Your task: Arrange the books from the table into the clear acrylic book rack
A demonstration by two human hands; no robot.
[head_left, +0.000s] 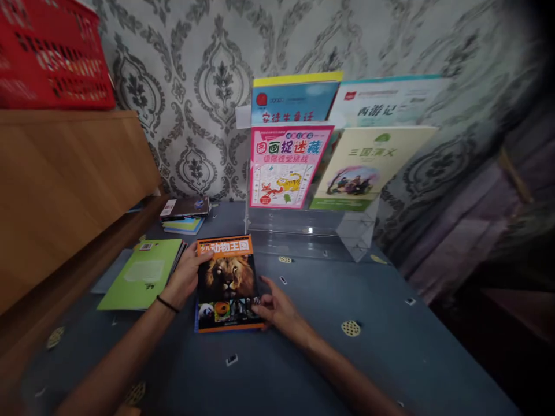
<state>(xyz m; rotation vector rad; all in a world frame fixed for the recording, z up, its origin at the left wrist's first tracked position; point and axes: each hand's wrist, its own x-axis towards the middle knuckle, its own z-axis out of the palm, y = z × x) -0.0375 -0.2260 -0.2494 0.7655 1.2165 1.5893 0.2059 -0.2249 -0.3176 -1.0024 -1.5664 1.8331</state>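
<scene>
A book with a lion on its orange and black cover lies at the middle of the table, and a blue edge shows beneath it. My left hand, with a dark band at the wrist, grips the book's upper left edge, thumb over the cover. At its lower right edge my right hand pinches the book, thumb on the cover; its other fingers are partly hidden. Just left of my left hand lies a stack topped by a green book.
Behind stands a clear acrylic rack bearing a pink book, a pale green book, a blue book and a white-blue book. A small book pile sits back left. A red basket rests on a wooden cabinet.
</scene>
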